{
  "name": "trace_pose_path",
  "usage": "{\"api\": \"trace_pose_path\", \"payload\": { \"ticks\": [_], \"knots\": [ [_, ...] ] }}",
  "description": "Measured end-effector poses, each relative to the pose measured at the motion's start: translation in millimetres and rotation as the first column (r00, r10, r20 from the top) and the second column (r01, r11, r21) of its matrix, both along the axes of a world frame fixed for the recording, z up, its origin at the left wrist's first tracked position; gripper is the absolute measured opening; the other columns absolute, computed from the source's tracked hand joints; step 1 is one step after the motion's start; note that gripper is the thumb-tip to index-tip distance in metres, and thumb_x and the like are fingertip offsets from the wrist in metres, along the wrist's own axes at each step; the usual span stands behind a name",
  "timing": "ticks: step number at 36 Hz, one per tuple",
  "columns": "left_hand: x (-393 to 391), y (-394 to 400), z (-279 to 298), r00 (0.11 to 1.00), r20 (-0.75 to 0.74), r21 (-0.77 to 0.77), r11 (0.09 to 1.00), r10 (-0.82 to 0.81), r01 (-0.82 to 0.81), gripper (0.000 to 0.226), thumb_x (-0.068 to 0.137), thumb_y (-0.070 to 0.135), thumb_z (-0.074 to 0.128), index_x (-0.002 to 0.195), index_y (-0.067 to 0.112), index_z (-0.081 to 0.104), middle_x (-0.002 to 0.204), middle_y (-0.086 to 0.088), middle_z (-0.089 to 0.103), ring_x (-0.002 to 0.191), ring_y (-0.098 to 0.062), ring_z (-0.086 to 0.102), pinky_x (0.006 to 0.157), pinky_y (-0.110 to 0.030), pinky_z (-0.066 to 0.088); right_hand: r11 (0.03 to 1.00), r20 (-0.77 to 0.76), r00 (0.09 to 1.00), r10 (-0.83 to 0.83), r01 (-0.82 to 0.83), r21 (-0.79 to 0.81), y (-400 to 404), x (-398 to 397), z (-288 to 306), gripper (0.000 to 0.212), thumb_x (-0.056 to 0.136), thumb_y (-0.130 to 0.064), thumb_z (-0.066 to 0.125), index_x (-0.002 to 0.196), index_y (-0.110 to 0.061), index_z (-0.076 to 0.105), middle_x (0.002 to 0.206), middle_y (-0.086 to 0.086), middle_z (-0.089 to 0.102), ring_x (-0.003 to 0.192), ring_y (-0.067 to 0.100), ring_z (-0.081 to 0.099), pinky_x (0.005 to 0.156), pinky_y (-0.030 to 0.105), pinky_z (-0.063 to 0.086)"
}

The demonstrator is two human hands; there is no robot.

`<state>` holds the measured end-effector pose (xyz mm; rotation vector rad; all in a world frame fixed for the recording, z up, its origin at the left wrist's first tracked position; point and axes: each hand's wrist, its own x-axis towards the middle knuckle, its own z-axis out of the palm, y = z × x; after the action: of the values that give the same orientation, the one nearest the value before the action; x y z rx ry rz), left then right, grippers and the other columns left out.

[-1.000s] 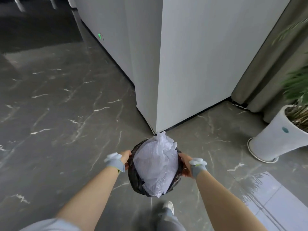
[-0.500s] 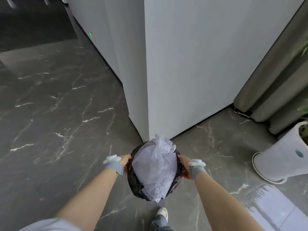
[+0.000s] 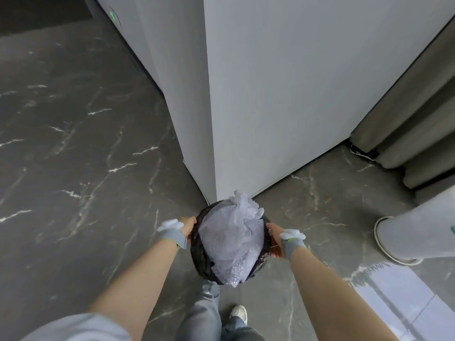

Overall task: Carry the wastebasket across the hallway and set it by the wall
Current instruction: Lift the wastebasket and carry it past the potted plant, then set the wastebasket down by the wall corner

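The wastebasket [image 3: 230,244] hangs in front of the person at about knee height, clear of the dark marbled floor [image 3: 73,156], with its far rim close to the corner of the pale wall [image 3: 283,94]. So I judge the carry all but done; what is left is to lower it and stand it beside the wall. It is lined with a black bag and heaped with crumpled white plastic wrap [image 3: 234,237] that rises above the rim. The left hand [image 3: 188,226] is clamped on the left side of the rim, fingers curled over the edge, and the right hand [image 3: 277,239] is closed on the opposite side the same way, so the basket is held between both. Both arms reach forward and down, nearly straight, with grey bands at the wrists. One grey trouser leg and a white shoe [image 3: 238,315] show beneath. A white planter [image 3: 416,232] stands on the floor well off to the right, beside grey curtains [image 3: 406,124].
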<state>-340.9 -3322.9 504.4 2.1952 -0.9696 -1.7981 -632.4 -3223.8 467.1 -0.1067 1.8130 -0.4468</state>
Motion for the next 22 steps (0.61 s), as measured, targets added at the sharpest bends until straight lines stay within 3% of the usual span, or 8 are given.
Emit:
{"api": "trace_pose_path", "payload": {
  "ticks": [2,7,10,13,17,19,21,22],
  "knots": [
    [3.2,-19.2,-6.9,1.0,-0.001,0.004,1.0,-0.003,0.003,0.025,0.089,0.017,0.048,0.064,0.01,0.05,0.061,-0.008,0.047,0.054,-0.023,0.044,0.057,-0.026,0.039,0.999,0.02,0.999,-0.038,0.038,0.005,-15.8,5.0,-2.3,0.037,0.083,-0.051,0.058,0.085,-0.015,0.064,0.081,0.006,0.068,0.058,0.023,0.065,0.046,0.021,0.048],
    [20.2,-67.9,-75.9,0.995,0.031,0.075,0.993,-0.092,0.09,0.021,0.065,0.03,0.05,0.053,0.014,0.043,0.052,-0.006,0.044,0.054,-0.023,0.043,0.065,-0.032,0.039,0.986,0.026,0.987,-0.159,0.158,0.046,-35.7,8.2,-20.1,0.039,0.077,-0.055,0.062,0.083,-0.017,0.065,0.077,0.006,0.07,0.059,0.024,0.066,0.051,0.022,0.051],
    [18.7,-88.9,-103.5,0.988,0.044,0.095,0.985,-0.146,0.141,0.023,0.062,0.035,0.052,0.054,0.013,0.052,0.058,-0.009,0.053,0.065,-0.026,0.051,0.069,-0.034,0.043,0.975,0.016,0.978,-0.21,0.209,0.074,-47.1,9.9,-20.5,0.034,0.082,-0.051,0.059,0.083,-0.017,0.062,0.079,0.005,0.067,0.057,0.024,0.063,0.047,0.022,0.049],
    [8.1,-107.3,-114.4,0.971,0.064,0.089,0.97,-0.232,0.226,0.027,0.067,0.036,0.054,0.061,0.011,0.061,0.067,-0.013,0.063,0.071,-0.029,0.059,0.078,-0.04,0.054,0.958,-0.005,0.96,-0.28,0.28,0.069,-56.4,6.2,-36.5,0.032,0.082,-0.043,0.059,0.095,-0.014,0.066,0.098,0.008,0.071,0.062,0.025,0.066,0.044,0.025,0.052],
    [-18.5,-117.4,-97.5,0.957,0.062,0.102,0.956,-0.282,0.275,0.031,0.07,0.035,0.053,0.072,0.007,0.067,0.079,-0.014,0.071,0.078,-0.031,0.068,0.09,-0.048,0.056,0.934,-0.055,0.938,-0.343,0.347,0.086,-65.4,-2.9,-59.3,0.049,0.077,-0.046,0.063,0.108,-0.008,0.07,0.109,0.011,0.073,0.075,0.027,0.071,0.049,0.032,0.059],
    [-47.4,-117.5,-73.2,0.948,0.072,0.128,0.946,-0.309,0.298,0.028,0.079,0.032,0.053,0.075,0.008,0.066,0.082,-0.014,0.071,0.084,-0.033,0.069,0.088,-0.045,0.058,0.922,-0.071,0.929,-0.363,0.369,0.121,-65.2,-17.7,-96.0,0.059,0.066,-0.054,0.062,0.105,-0.011,0.07,0.113,0.01,0.07,0.083,0.029,0.074,0.058,0.042,0.064],
    [-59.3,-116.6,-69.5,0.943,0.071,0.15,0.938,-0.326,0.313,0.023,0.091,0.024,0.048,0.077,0.01,0.06,0.08,-0.011,0.064,0.078,-0.028,0.061,0.077,-0.034,0.055,0.937,-0.078,0.946,-0.315,0.323,0.133,-63.4,-26.5,-132.8,0.068,0.056,-0.065,0.055,0.098,-0.015,0.071,0.115,0.008,0.07,0.083,0.03,0.074,0.063,0.039,0.063],
    [-60.9,-113.7,-66.0,0.94,0.078,0.154,0.935,-0.333,0.319,0.022,0.093,0.022,0.046,0.077,0.011,0.058,0.079,-0.01,0.061,0.077,-0.027,0.058,0.072,-0.03,0.051,0.939,-0.075,0.951,-0.3,0.308,0.152,-61.3,-20.7,-120.7,0.07,0.054,-0.068,0.052,0.096,-0.017,0.072,0.114,0.008,0.071,0.081,0.03,0.073,0.063,0.035,0.061]
  ]
}}
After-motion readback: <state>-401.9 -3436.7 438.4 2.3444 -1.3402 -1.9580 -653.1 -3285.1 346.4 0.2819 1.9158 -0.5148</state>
